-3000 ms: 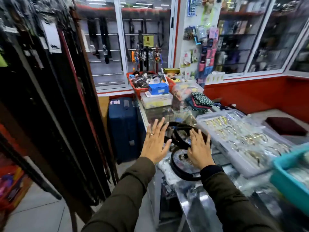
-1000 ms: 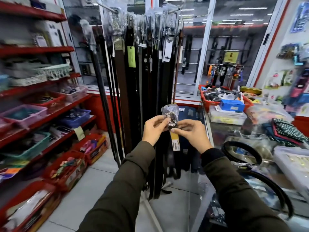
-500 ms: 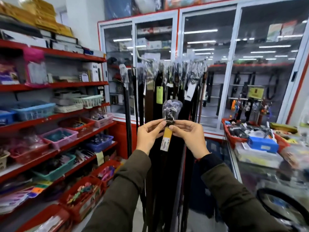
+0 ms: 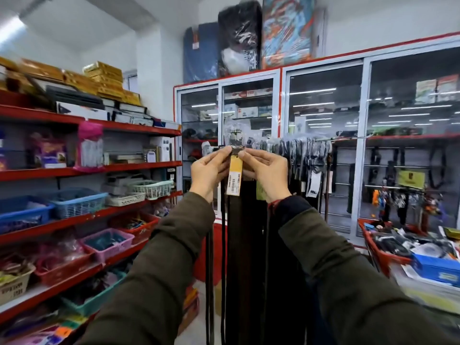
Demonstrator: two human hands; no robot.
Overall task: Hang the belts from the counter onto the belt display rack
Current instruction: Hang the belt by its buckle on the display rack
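I hold a dark belt [image 4: 240,245] up at chest height by its buckle end. The buckle [image 4: 236,138] is wrapped in clear plastic, and a yellow price tag [image 4: 234,176] dangles below it. My left hand [image 4: 210,171] pinches the belt just under the buckle from the left, my right hand [image 4: 266,171] from the right. The strap hangs straight down between my arms. Right behind it stands the belt display rack [image 4: 301,145], crowded with hanging dark belts and plastic-wrapped buckles. Whether the buckle touches a rack hook is hidden.
Red shelves [image 4: 87,170] with baskets and boxes run along the left. Glass cabinets [image 4: 323,133] line the back wall. At the right edge a red basket [image 4: 380,255] and a blue box [image 4: 435,267] sit on the counter.
Both hands lifted the belt from in front of the hanging straps up to the level of the rack's top row. My view tilted up, and the counter slid mostly out of sight.
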